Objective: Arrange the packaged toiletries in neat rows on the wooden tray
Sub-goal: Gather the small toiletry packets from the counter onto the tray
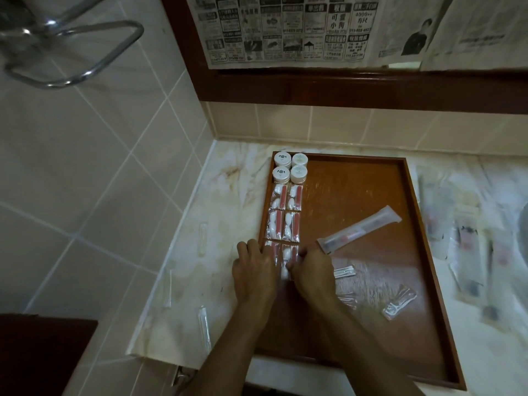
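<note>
Toiletry packets (285, 261) sit at the wooden tray's (400, 295) left edge, pinned between left hand (253, 277) and right hand (310, 274), both grips pinching them.

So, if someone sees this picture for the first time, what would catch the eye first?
Probably the two hands, the left hand and the right hand, side by side on the nearest vanity packets at the left edge of the wooden tray. Behind them a neat double row of packets leads to four round white jars in the far left corner. A long toothbrush packet lies askew across the tray's middle.
</note>
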